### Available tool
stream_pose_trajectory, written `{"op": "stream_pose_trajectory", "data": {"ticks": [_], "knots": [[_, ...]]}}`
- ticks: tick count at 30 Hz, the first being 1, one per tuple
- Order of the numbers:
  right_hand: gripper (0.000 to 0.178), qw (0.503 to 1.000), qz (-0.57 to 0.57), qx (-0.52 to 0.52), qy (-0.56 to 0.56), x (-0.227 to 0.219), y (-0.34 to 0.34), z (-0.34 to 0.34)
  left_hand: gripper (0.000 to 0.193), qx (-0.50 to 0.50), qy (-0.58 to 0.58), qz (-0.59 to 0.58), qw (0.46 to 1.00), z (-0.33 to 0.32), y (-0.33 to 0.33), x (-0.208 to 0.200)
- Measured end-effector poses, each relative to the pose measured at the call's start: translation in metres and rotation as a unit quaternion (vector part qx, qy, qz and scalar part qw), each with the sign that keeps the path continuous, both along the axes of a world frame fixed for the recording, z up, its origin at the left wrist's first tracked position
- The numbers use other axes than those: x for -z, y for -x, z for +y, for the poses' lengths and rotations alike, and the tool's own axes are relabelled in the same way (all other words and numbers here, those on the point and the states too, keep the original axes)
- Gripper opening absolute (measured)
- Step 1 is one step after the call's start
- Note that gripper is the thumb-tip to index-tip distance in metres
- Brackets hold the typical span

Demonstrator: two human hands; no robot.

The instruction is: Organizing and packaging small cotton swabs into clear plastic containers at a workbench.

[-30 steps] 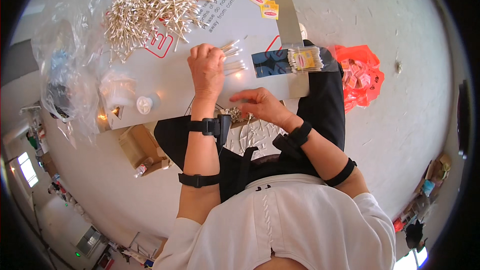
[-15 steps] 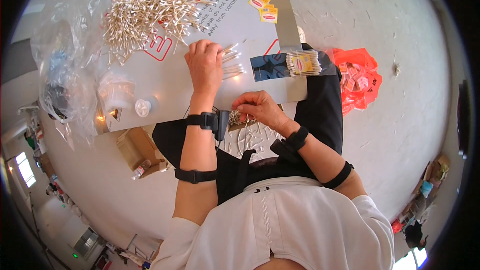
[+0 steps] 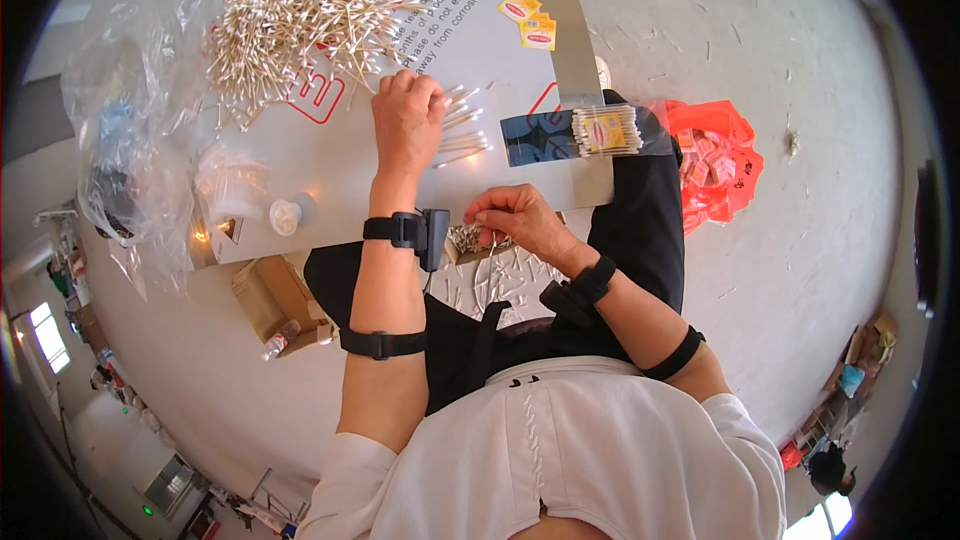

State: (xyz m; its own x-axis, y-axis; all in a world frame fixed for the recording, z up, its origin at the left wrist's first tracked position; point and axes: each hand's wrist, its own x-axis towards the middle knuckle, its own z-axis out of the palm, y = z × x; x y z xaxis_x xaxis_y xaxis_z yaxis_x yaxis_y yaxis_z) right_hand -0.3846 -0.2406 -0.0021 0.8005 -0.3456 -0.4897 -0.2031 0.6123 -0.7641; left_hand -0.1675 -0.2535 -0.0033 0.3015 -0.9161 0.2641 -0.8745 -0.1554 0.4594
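Observation:
My left hand is over the grey board with its fingers curled down. A small fan of cotton swabs sticks out from under those fingers toward the right, white tips outward. The fingertips themselves are hidden. Below and right of it, my right hand is at the board's near edge, thumb and fingers drawn together; what they pinch, if anything, is too small to make out. A big loose heap of cotton swabs lies beyond my left hand. To the right, a clear bag holds a row of swabs and a yellow card.
Several yellow cards lie at the board's far right. A clear plastic bag and a white spool-like piece are on the left. An open carton and a red bag are on the floor. Scattered swabs lie below my right hand.
My left forearm has shifted slightly left, the hand staying over the swabs. More of the fanned swabs shows beside it. My right hand has hardly moved.

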Motion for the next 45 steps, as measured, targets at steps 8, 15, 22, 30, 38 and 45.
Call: {"op": "stream_pose_trajectory", "data": {"ticks": [8, 15, 22, 30, 38, 45], "knots": [[0.014, 1.0, -0.003, 0.001, 0.009, 0.0, -0.001, 0.001, 0.036, -0.013, -0.013, 0.0, 1.0, 0.018, 0.016, 0.001], [0.011, 0.989, 0.043, 0.072, 0.119, -0.007, 0.004, 0.001, 0.073, -0.015, -0.125, -0.089, 0.988, 0.045, 0.052, 0.004], [0.03, 0.91, -0.036, 0.348, 0.224, -0.006, -0.012, -0.019, 0.071, 0.007, -0.059, -0.014, 0.998, 0.059, 0.046, 0.009], [0.035, 0.88, -0.1, 0.377, 0.272, 0.021, -0.061, -0.033, 0.066, -0.125, 0.234, 0.437, 0.859, 0.042, 0.045, 0.013], [0.041, 0.894, -0.107, 0.342, 0.268, 0.021, -0.069, -0.034, 0.064, -0.093, 0.267, 0.562, 0.777, 0.035, 0.053, 0.017], [0.045, 0.902, -0.113, 0.369, 0.194, 0.017, -0.038, -0.042, 0.062, -0.1, 0.125, 0.361, 0.919, 0.061, 0.044, 0.002]]}}
